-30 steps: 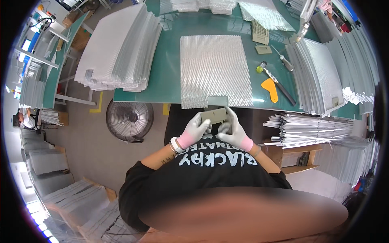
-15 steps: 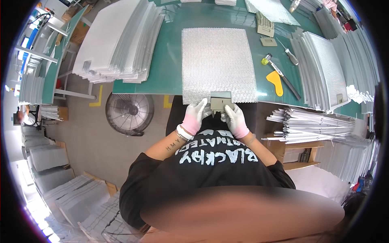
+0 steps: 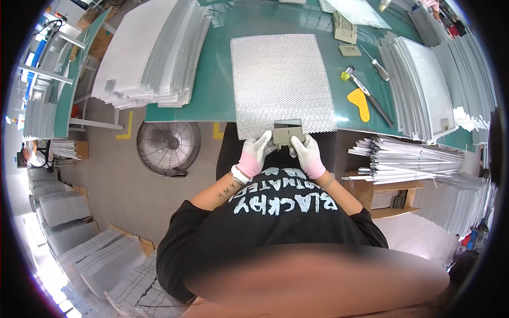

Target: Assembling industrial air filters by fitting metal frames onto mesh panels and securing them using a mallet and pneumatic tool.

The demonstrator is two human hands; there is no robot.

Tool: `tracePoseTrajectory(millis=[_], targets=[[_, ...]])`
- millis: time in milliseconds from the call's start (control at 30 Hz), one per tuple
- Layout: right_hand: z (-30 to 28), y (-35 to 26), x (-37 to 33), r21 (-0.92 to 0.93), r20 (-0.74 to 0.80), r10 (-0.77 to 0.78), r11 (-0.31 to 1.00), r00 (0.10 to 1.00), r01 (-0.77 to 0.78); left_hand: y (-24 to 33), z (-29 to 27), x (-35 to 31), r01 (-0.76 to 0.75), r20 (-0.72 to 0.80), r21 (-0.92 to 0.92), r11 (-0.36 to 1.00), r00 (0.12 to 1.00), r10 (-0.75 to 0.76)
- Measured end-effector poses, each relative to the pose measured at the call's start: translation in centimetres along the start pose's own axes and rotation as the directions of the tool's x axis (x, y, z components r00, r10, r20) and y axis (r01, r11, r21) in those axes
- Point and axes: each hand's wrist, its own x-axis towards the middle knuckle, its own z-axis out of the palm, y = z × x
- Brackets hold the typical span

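Note:
A silvery mesh sheet (image 3: 283, 79) lies on the green table, its near edge reaching over the table's front edge. That near edge has a small rectangular cut-out. A flat grey-beige plastic piece (image 3: 288, 134) sits right at the cut-out, with small tabs on the side towards me. My left hand (image 3: 255, 152), in a white glove with a pink cuff, pinches its left end. The gloved right hand (image 3: 306, 153) grips the right end, thumb on top. Fingertips beneath the piece are hidden, and how far it is slotted onto the mesh I cannot tell.
Right of the sheet lie a yellow scraper (image 3: 358, 104), a mallet (image 3: 373, 100), a screwdriver (image 3: 377, 66) and a beige tray of plastic pieces (image 3: 344, 27). Mesh stacks stand left (image 3: 154, 53) and right (image 3: 419, 79). A floor fan (image 3: 168, 147) stands left below the table.
The plastic piece has tipped slightly and now meets the cut-out edge more closely. The mesh sheet appears a little further left, along with a small shift of the whole view. Both hands keep their hold.

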Motion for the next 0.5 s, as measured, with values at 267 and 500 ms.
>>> tracePoseTrajectory(millis=[267, 500], targets=[[0.9, 0.4, 0.5, -0.072, -0.142, -0.103, 0.993, 0.985, 0.093, -1.2, 0.0, 0.4, -0.166, 0.149, 0.353, 0.921, 0.982, 0.120], [0.0, -0.3, -0.1, 0.050, -0.278, -0.001, 0.999, 0.960, 0.015, -1.3, -1.2, 1.1, 0.017, 0.092, 0.344, 0.939, 0.994, -0.052]])
